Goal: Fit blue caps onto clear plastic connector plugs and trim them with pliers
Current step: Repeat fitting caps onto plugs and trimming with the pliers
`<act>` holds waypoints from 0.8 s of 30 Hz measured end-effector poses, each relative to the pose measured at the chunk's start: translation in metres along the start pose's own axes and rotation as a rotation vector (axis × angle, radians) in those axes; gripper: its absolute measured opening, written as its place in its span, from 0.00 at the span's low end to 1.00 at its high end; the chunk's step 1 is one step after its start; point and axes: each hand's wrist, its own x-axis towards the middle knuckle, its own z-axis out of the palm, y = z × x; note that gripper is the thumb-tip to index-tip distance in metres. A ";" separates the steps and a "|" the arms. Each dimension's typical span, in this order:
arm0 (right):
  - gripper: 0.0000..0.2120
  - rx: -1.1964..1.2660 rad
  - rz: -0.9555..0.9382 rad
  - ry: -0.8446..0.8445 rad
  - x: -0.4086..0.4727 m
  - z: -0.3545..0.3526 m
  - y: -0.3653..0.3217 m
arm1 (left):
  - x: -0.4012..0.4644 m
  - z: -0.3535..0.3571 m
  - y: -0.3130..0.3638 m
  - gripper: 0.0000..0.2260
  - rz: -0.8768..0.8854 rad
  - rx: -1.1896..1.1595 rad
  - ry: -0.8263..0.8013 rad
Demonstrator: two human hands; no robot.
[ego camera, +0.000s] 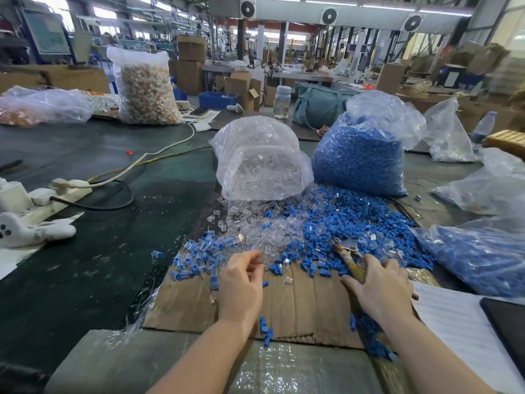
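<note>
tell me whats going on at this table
A person is sorting small parts on a cardboard sheet. The left hand reaches into a loose heap of clear plugs and blue caps spilled from two bags. The right hand holds the pliers.

1. Big factory hall, bright windows (pixel 99 12) along far wall.
2. Ceiling duct w/ round fans (pixel 329 16).
3. Cardboard boxes (pixel 191 48) stacked at back.
4. Dark green worktop (pixel 85 155) in foreground.

Dark table (pixel 99 172) bears cardboard (pixel 298 305), bags, power strip (pixel 68 191)
</note>
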 end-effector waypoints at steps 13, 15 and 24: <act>0.08 -0.051 -0.290 0.180 -0.012 0.014 -0.042 | -0.010 0.012 -0.015 0.07 0.199 0.148 -0.057; 0.07 -0.002 -0.294 0.192 -0.015 0.016 -0.046 | -0.010 0.013 -0.016 0.07 0.224 0.174 -0.063; 0.10 0.392 -0.393 0.163 -0.035 0.034 -0.071 | -0.011 0.016 -0.019 0.12 0.339 0.330 -0.121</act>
